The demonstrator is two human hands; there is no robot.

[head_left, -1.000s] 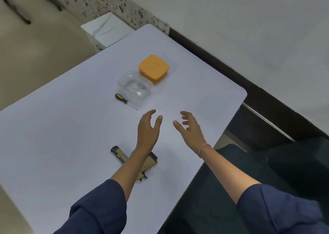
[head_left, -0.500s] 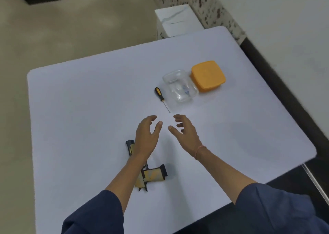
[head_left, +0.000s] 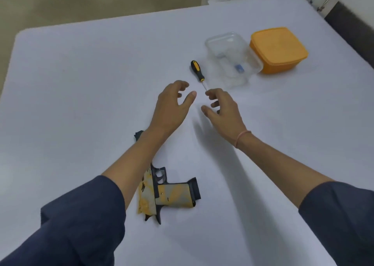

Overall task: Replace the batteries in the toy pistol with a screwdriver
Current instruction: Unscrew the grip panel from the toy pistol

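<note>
- The toy pistol (head_left: 174, 192) lies flat on the bench (head_left: 81, 79), toward its near edge and closer to the person than both hands. Its long axis runs from the near edge toward the far edge. The muzzle end shows just beyond the left forearm, which crosses over the barrel. The grip sticks out toward the right edge and ends in a black base.
- The left hand (head_left: 172, 107) hovers over the middle of the bench with its fingers (head_left: 181, 85) apart and loosely bent, gripping nothing. Of the two arms, this one is the nearer to the pistol.
- The screwdriver (head_left: 197, 70) lies on the bench just beyond the gap between the hands. Its black and yellow handle is toward the far edge. The thin shaft points back at the person, slanting a little to the right.
- The right hand (head_left: 225, 111) is likewise empty, its fingers (head_left: 212, 93) spread and slightly curled. The shaft's tip ends just beside these fingertips, so I judge this hand the nearer for a pick-up, with the handle a short reach beyond.
- A clear tub (head_left: 228, 42) stands just right of the screwdriver, with a small blue thing (head_left: 239, 68) inside. I cannot tell whether it is a battery.
- An orange box (head_left: 278, 47) touches the tub's right side, near the bench's far right corner.
</note>
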